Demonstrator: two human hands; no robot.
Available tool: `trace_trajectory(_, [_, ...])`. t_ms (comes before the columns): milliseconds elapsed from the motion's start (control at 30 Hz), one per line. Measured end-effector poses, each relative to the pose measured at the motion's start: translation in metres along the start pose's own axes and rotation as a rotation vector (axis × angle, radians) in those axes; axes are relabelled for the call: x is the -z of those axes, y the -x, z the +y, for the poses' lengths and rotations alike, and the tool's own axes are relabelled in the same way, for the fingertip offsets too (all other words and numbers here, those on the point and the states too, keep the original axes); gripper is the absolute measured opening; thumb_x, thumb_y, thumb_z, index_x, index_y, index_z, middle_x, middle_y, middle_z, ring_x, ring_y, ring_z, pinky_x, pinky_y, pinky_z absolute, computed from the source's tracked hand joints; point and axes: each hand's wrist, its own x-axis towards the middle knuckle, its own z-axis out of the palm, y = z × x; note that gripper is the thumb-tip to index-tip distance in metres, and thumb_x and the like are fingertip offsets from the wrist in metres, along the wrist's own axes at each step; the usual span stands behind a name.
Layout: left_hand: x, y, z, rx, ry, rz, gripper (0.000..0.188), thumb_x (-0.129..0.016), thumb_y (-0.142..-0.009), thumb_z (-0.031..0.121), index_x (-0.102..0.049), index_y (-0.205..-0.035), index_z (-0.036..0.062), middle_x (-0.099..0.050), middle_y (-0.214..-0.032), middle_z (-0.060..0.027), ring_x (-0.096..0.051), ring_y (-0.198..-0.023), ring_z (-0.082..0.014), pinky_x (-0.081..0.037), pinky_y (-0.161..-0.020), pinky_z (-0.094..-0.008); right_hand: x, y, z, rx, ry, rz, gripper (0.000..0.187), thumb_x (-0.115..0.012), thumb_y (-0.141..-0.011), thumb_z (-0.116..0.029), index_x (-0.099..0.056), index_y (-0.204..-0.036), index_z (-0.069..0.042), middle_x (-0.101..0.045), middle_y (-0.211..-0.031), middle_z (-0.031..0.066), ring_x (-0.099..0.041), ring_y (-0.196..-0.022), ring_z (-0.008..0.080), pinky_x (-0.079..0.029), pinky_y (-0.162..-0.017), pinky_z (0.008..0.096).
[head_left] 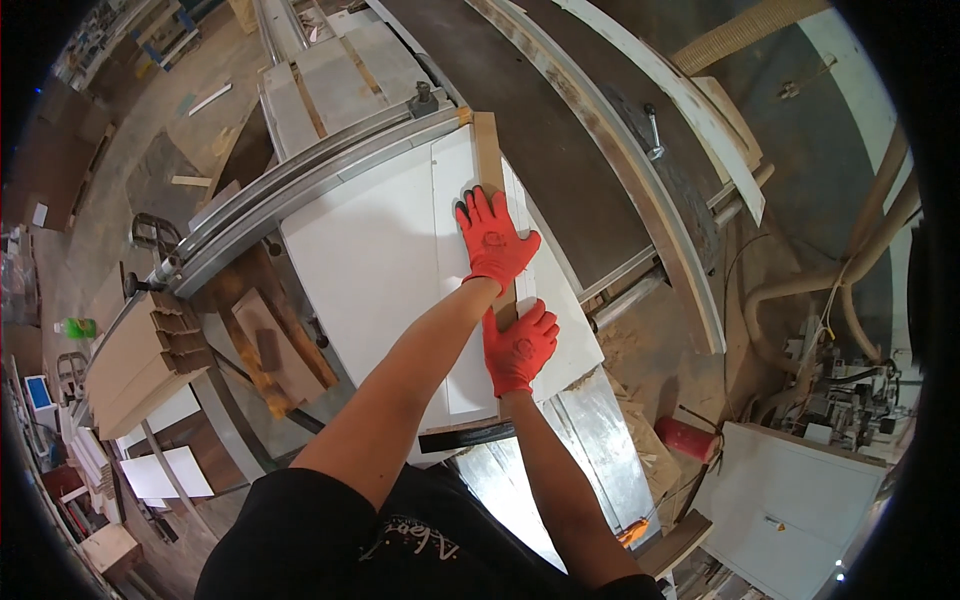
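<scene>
Red-gloved left hand, fingers outstretched, lies on a brown strip running toward 12 o'clock; right hand, likewise flat, at its 6 o'clock. White board extends toward 10 o'clock.

The red-gloved left grip lies palm down, its dark-tipped fingers pointing away from the body and its thumb held out to the right. Behind it, the bare left forearm slants back toward the lower left. The right grip, gloved alike, sits just nearer the body, back upward, thumb on its left side and fingers reaching forward and rightward. The right forearm runs back from it toward the lower right.
</scene>
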Motion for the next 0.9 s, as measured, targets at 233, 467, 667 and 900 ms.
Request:
trace_trajectory(233, [0.001, -0.003, -0.001, -0.012, 0.040, 0.033, 0.089, -0.075, -0.077, 0.046, -0.040, -0.145, -0.0006, -0.031, -0.157, -0.0330, -0.024, -0.150, -0.0463, -0.010, -0.125, -0.0597, -0.003, -0.002, 0.000, 0.017, 0.003, 0.012, 0.084, -0.076, -0.080, -0.061, -0.049, -0.131, 0.000, -0.054, -0.116, 0.0173, -0.053, -0.107, 0.0371, -0.044, -0.091, 0.0496])
trace_trajectory(467, [0.001, -0.005, -0.005, -0.013, 0.035, 0.037, 0.088, -0.074, -0.078, 0.047, -0.041, -0.143, -0.0008, -0.031, -0.156, -0.0336, -0.024, -0.150, -0.0469, -0.011, -0.124, -0.0604, -0.003, -0.003, -0.003, 0.024, 0.018, 0.003, 0.084, -0.077, -0.079, -0.060, -0.049, -0.130, 0.000, -0.054, -0.116, 0.0177, -0.052, -0.108, 0.0377, -0.044, -0.091, 0.0501])
trace_trajectory(667, [-0.002, -0.007, -0.009, -0.020, 0.021, 0.060, 0.089, -0.074, -0.078, 0.047, -0.040, -0.144, -0.0015, -0.031, -0.156, -0.0340, -0.024, -0.149, -0.0473, -0.010, -0.124, -0.0605, -0.005, -0.005, -0.005, 0.043, 0.028, 0.022, 0.084, -0.077, -0.079, -0.061, -0.049, -0.130, 0.000, -0.054, -0.115, 0.0176, -0.053, -0.107, 0.0376, -0.045, -0.090, 0.0499])
trace_trajectory(900, [0.001, -0.012, -0.009, -0.013, 0.037, 0.020, 0.090, -0.071, -0.080, 0.048, -0.040, -0.148, -0.0028, -0.029, -0.158, -0.0350, -0.024, -0.150, -0.0487, -0.008, -0.124, -0.0622, -0.008, -0.008, -0.007, 0.047, 0.039, 0.019, 0.085, -0.077, -0.079, -0.061, -0.049, -0.129, 0.001, -0.054, -0.114, 0.0178, -0.053, -0.106, 0.0371, -0.045, -0.089, 0.0494])
